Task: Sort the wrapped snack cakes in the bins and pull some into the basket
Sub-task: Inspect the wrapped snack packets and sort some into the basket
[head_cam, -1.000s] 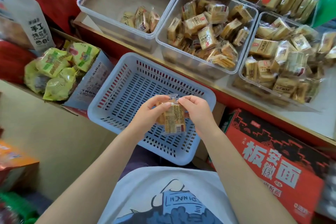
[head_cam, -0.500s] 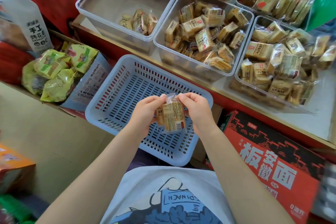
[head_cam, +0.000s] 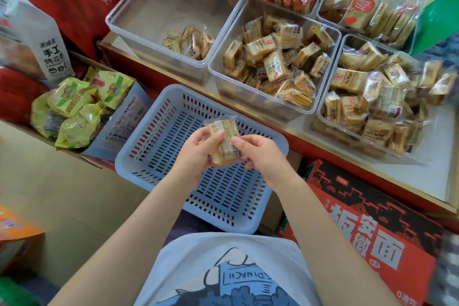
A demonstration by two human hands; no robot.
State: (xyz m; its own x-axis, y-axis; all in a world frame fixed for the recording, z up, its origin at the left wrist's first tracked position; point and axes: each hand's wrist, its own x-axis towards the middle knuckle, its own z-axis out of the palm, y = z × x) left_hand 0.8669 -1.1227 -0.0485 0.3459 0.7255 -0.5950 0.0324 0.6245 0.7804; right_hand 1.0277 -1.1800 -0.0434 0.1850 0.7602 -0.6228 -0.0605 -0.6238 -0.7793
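Item: wrapped snack cake (head_cam: 224, 140), held above the blue slotted basket (head_cam: 159, 146), left hand (head_cam: 196, 154) gripping it, right hand (head_cam: 263, 156) pinching its right edge. Far side: three clear bins (left bin (head_cam: 159, 0) nearly bare) holding like cakes.

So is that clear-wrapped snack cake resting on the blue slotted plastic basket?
Apart. The head view shows both hands holding the wrapped cake above the basket.

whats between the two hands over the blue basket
In the head view, one wrapped snack cake sits between the left hand and right hand, both gripping it above the blue basket.
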